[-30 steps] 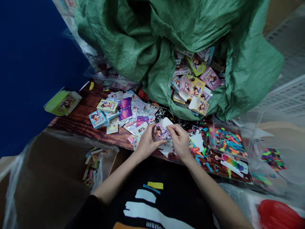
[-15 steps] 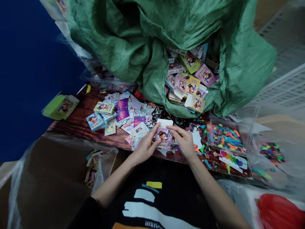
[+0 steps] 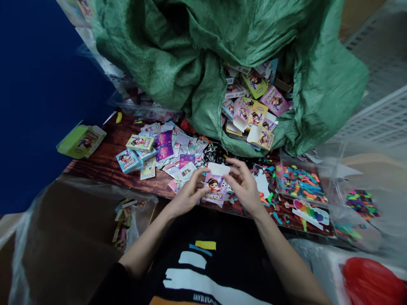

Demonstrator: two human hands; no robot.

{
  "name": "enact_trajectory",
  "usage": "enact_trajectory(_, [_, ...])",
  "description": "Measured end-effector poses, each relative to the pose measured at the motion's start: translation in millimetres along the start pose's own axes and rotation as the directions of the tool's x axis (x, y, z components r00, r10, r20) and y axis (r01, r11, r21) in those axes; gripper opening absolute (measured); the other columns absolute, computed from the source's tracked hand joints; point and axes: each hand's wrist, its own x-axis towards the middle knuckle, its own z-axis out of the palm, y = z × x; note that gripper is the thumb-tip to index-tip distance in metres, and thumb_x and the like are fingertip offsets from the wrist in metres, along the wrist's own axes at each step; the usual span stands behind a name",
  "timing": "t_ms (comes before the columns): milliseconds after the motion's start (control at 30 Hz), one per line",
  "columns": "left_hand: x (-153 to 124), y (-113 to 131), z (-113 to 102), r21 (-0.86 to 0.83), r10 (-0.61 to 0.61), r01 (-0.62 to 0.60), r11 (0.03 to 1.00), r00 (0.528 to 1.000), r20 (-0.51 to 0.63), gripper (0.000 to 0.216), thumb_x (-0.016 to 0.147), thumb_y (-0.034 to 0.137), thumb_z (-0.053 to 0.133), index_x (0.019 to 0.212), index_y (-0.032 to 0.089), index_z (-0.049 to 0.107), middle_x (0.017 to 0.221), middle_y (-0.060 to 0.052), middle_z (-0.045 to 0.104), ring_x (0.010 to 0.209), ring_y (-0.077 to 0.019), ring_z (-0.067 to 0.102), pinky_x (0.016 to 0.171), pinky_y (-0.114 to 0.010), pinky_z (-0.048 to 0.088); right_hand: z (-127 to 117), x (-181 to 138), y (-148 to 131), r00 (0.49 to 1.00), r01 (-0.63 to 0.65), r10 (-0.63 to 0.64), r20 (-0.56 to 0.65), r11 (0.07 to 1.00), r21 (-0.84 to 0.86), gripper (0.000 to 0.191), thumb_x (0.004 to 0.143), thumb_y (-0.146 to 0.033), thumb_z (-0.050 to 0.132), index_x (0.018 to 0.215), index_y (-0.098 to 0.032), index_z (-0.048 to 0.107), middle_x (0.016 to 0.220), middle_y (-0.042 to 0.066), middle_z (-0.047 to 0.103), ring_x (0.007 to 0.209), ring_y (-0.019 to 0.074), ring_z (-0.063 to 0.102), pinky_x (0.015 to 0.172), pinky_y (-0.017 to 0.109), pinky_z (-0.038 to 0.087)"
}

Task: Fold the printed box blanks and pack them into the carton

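Observation:
Over the front edge of the table, my left hand (image 3: 188,194) grips a small purple cardboard box (image 3: 215,189) by its left side. A cartoon figure is printed on the box's front, and its white top flap (image 3: 218,169) stands up. My right hand (image 3: 244,186) is at the box's upper right corner. Its thumb is by the flap, the index finger is raised, and the fingers are apart; whether the thumb touches the box I cannot tell. Loose printed cards (image 3: 182,144) lie in a heap beyond my left hand. Several small boxes (image 3: 128,161) are stacked left of them.
A big green woven sack (image 3: 203,106) spills many small boxes (image 3: 257,113) at the back. To the right are clear trays with colourful pieces (image 3: 300,182) and a heart sticker strip (image 3: 311,214). An open green box (image 3: 81,142) sits at far left. A lined carton (image 3: 63,237) stands below.
My right hand has loosened from the flap, its index finger lifting and its fingers spreading. The purple box has shifted slightly left and toward me in my left hand.

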Motion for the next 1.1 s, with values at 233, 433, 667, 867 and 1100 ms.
enact_trajectory(233, [0.2, -0.6, 0.5, -0.055, -0.012, 0.010, 0.998, 0.999, -0.032, 0.051, 0.094, 0.029, 0.058, 0.135, 0.026, 0.030, 0.111, -0.006, 0.060, 0.086, -0.0149, 0.064, 0.076, -0.027, 0.050, -0.7, 9.2, -8.7, 0.980, 0.083, -0.079, 0.184, 0.997, -0.011, 0.016, 0.087, -0.038, 0.067, 0.088, -0.023, 0.074, 0.103, 0.006, 0.074, 0.102, 0.0229, 0.067, 0.092, 0.038, 0.050])
enact_trajectory(433, [-3.7, -4.8, -6.5, 0.240, -0.021, 0.020, 0.971, 1.000, 0.001, 0.054, 0.095, 0.030, 0.055, 0.143, 0.026, 0.031, 0.117, -0.008, 0.065, 0.095, -0.0212, 0.066, 0.083, -0.033, 0.049, 3.8, 8.3, 1.9, 0.989, -0.118, 0.115, 0.089, 0.993, 0.023, 0.025, 0.077, -0.042, 0.076, 0.089, -0.020, 0.071, 0.082, 0.003, 0.073, 0.075, 0.0179, 0.066, 0.069, 0.030, 0.051])
enact_trajectory(667, [-3.1, -9.8, -2.8, 0.301, -0.017, 0.018, 0.953, 1.000, -0.005, 0.059, 0.094, 0.029, 0.056, 0.147, 0.026, 0.030, 0.109, -0.008, 0.065, 0.088, -0.0216, 0.066, 0.083, -0.036, 0.052, -5.0, 7.5, 6.3, 0.984, -0.155, 0.148, 0.098, 0.986, 0.063, 0.025, 0.072, -0.042, 0.080, 0.069, -0.020, 0.069, 0.083, 0.005, 0.075, 0.075, 0.0189, 0.067, 0.071, 0.032, 0.053])
enact_trajectory(867, [-5.5, -13.9, 1.8, 0.355, 0.019, 0.011, 0.935, 0.996, -0.082, 0.057, 0.095, 0.025, 0.053, 0.148, 0.024, 0.033, 0.117, -0.011, 0.064, 0.105, -0.0243, 0.065, 0.093, -0.040, 0.051, 3.5, -10.4, 8.1, 0.997, 0.081, -0.081, 0.004, 0.995, -0.055, 0.015, 0.086, -0.035, 0.068, 0.080, -0.023, 0.074, 0.096, 0.007, 0.076, 0.094, 0.0233, 0.069, 0.087, 0.040, 0.052])
enact_trajectory(1100, [-6.1, -1.6, 3.1, 0.431, 0.121, -0.163, 0.888, 0.985, 0.123, 0.043, 0.098, 0.021, 0.044, 0.141, 0.029, 0.047, 0.139, -0.007, 0.059, 0.127, -0.0228, 0.055, 0.108, -0.041, 0.043, 1.2, -22.5, 12.9, 0.995, 0.098, -0.096, 0.027, 0.992, -0.083, 0.021, 0.085, -0.043, 0.069, 0.078, -0.023, 0.072, 0.087, 0.007, 0.073, 0.085, 0.0223, 0.067, 0.080, 0.038, 0.053])
